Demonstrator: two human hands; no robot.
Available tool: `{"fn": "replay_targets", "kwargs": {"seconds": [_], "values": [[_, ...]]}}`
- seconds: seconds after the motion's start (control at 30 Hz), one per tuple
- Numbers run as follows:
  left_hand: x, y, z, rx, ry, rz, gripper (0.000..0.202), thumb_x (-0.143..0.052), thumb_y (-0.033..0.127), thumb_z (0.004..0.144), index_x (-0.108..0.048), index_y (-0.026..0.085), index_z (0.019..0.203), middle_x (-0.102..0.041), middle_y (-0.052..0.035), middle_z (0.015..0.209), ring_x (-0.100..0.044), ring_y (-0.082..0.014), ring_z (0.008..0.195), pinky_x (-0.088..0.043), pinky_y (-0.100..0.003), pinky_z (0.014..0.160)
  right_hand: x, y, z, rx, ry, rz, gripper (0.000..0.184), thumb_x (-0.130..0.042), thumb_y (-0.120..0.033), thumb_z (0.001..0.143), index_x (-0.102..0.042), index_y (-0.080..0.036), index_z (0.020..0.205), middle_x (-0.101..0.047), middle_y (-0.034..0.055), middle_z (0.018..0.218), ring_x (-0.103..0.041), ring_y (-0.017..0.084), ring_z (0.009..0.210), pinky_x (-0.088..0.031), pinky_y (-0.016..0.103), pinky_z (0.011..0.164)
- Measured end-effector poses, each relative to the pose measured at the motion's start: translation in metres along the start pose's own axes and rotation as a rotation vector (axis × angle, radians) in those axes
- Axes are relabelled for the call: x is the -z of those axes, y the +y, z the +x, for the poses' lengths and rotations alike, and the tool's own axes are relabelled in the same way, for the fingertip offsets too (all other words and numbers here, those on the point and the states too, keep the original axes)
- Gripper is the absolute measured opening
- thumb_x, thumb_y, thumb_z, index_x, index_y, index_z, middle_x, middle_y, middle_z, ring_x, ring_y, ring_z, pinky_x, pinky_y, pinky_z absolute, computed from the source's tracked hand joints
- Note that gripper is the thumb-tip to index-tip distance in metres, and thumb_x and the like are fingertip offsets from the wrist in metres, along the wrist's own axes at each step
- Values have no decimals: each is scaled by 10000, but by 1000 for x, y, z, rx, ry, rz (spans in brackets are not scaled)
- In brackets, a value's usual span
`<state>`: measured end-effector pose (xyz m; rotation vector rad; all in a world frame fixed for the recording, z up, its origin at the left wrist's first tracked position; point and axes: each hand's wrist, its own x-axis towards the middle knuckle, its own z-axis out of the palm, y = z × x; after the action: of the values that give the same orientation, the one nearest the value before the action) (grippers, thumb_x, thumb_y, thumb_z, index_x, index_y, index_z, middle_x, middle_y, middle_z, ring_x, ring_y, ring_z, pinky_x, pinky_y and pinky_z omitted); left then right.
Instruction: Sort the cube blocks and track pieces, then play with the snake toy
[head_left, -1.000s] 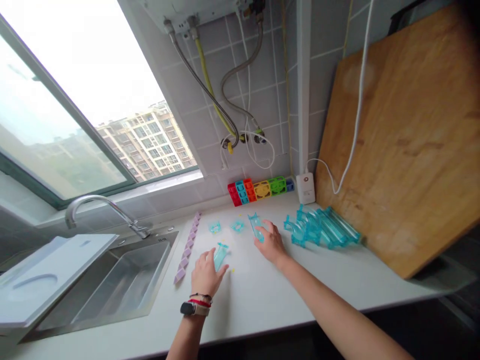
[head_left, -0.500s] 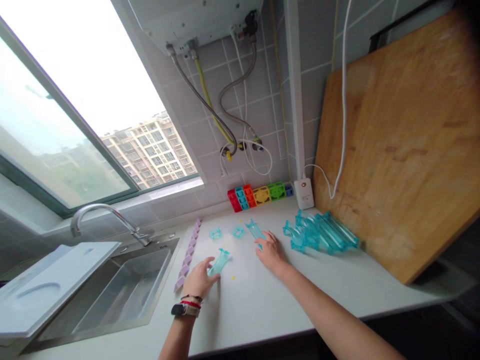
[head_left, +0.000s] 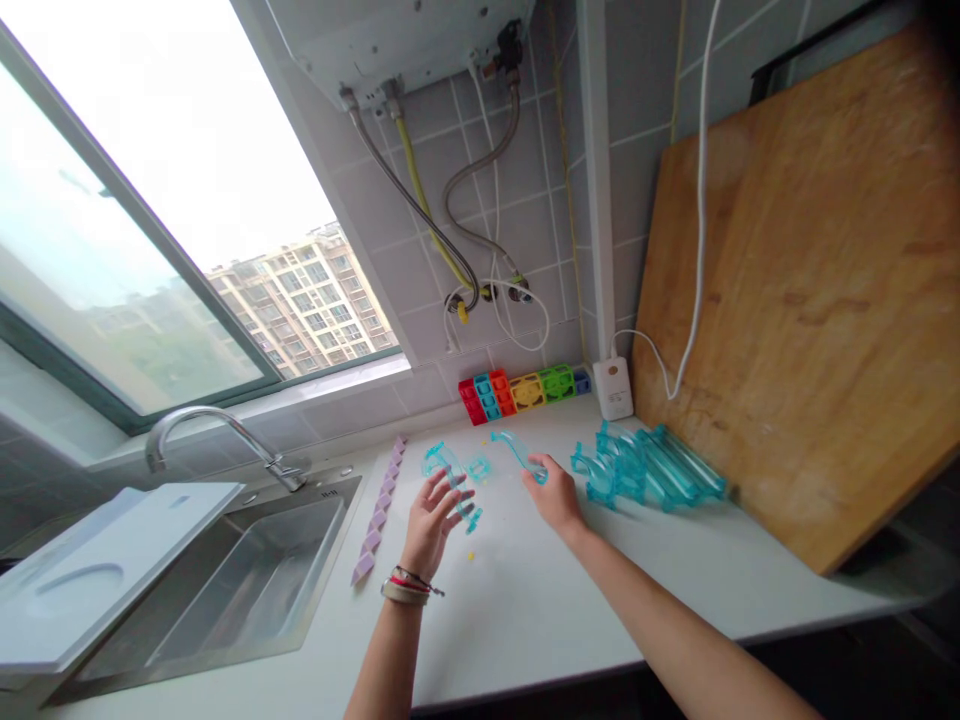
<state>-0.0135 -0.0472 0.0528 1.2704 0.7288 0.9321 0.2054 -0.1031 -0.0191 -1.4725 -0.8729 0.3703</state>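
Observation:
My left hand (head_left: pixel 436 515) has a clear teal plastic track piece (head_left: pixel 474 519) in its fingers, turned so that its ends point up-left and down-right. That piece looks tilted above the white counter. My right hand (head_left: pixel 553 492) grips the near end of a curved teal track piece (head_left: pixel 511 443), whose other end points away to the left. Between the two hands lies a small teal connector (head_left: pixel 478 468). Past my left hand, a second small teal part overlaps the held piece and is hard to make out. A tiny yellow bit (head_left: pixel 472 555) lies near my left wrist.
Several teal tubes and track parts (head_left: pixel 645 468) lie piled at right, beside a leaning wooden board (head_left: pixel 795 290). Coloured blocks (head_left: pixel 526 391) line the wall near a white box (head_left: pixel 613 388). At left are a purple zigzag strip (head_left: pixel 379 510), a sink (head_left: pixel 319 590) and a faucet (head_left: pixel 217 415).
My left hand has moved up and away, turning its track piece to slant the other way. My right hand has closed on the curved piece and turned it. The view has shifted slightly.

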Motion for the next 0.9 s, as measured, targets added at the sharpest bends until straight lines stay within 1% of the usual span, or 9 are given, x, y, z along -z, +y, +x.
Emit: {"fn": "replay_targets", "kwargs": {"seconds": [0.03,0.07,0.13,0.23,0.3,0.4,0.57,0.7,0.9], "values": [[-3,-5,3,19,6,-130,589,-810,342,789,-530,230,1295,-605,-137,1359,-702,-280,1072,-567,-448,918,1,-2,2,-40,-2,83,320,-660,-331,822,-703,-178,1100,-729,133,1143,-672,290,1061,-498,431,964],[-6,-10,6,31,12,-188,570,-816,338,785,-547,227,1276,-594,-138,1372,-701,-284,1081,-566,-449,919,1,-3,3,-65,-13,142,339,-669,-370,814,-713,-178,1090,-737,132,1143,-672,289,1072,-502,429,960],[-10,-20,8,41,18,-210,549,-816,335,789,-563,225,1265,-584,-141,1385,-701,-288,1085,-571,-444,907,3,-7,4,-108,-67,225,390,-676,-424,804,-724,-181,1105,-742,127,1157,-677,283,1080,-532,405,904],[-12,-31,6,69,13,-241,566,-830,305,781,-572,229,1279,-593,-142,1377,-707,-293,1076,-579,-440,890,3,-15,0,-223,-183,369,475,-720,-477,770,-731,-193,1151,-732,120,1198,-674,281,1077,-555,360,793],[-13,-35,3,90,5,-248,581,-844,290,768,-582,229,1283,-602,-142,1369,-707,-300,1082,-581,-436,888,2,-21,-6,-267,-262,439,509,-760,-494,742,-743,-198,1156,-736,113,1185,-668,275,1059,-549,351,788],[-15,-39,-1,106,3,-246,596,-860,269,752,-597,236,1286,-609,-139,1361,-704,-302,1097,-586,-410,877,0,-27,-14,-227,-371,451,522,-780,-505,743,-755,-191,1158,-757,103,1118,-672,265,1011,-538,374,841],[-20,-41,-5,109,-7,-226,593,-867,263,748,-616,239,1284,-616,-132,1345,-709,-261,1060,-602,-369,848,-4,-29,-23,-109,-486,407,480,-792,-487,763,-768,-193,1142,-754,104,1156,-662,286,1090,-490,422,981],[-22,-41,-6,106,-6,-209,576,-884,268,722,-634,242,1240,-627,-116,1322,-700,-225,1023,-611,-347,820,-5,-31,-26,-88,-526,383,485,-797,-478,753,-768,-189,1141,-757,108,1141,-684,272,1012,-522,413,927],[-20,-42,-4,105,10,-195,587,-894,291,707,-623,250,1226,-637,-102,1288,-695,-222,1017,-605,-353,825,-4,-32,-27,-85,-526,368,442,-793,-429,744,-775,-197,1120,-755,103,1150,-686,261,990,-543,396,879]]}}
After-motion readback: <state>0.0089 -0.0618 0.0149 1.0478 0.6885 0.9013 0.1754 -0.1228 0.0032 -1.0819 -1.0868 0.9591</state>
